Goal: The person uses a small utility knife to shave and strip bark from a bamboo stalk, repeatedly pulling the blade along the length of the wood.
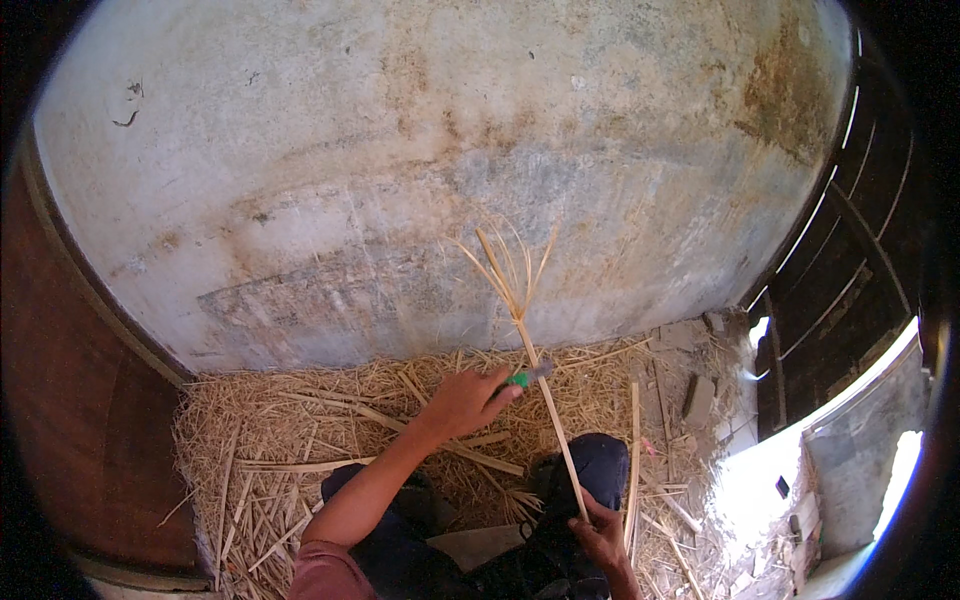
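The left hand [468, 398] is closing around the green handle of a small knife [528, 376], fingers curled tight, and the short grey blade is pressing against a long, pale split bamboo strip [548, 405] near its middle. That strip is running from about 5 o'clock up toward 12 o'clock across the centre of the view, and its upper end is fraying into several thin splinters that are fanning out in front of the stained, whitewashed plaster wall [400, 150]. The right hand [603, 532], down at 5 o'clock, is gripping the lower end of the strip with its fingers wrapped round it, just above the person's knee in dark blue trousers [590, 460]. A thick litter of straw-coloured shavings and cut bamboo slats [300, 430] is covering the ground from 8 o'clock to 4 o'clock, at the foot of the wall. A dark reddish-brown wooden panel [70, 400] is standing at 9 o'clock, and a dark slatted wooden door [850, 270] is standing at 3 o'clock beside a bright sunlit patch.
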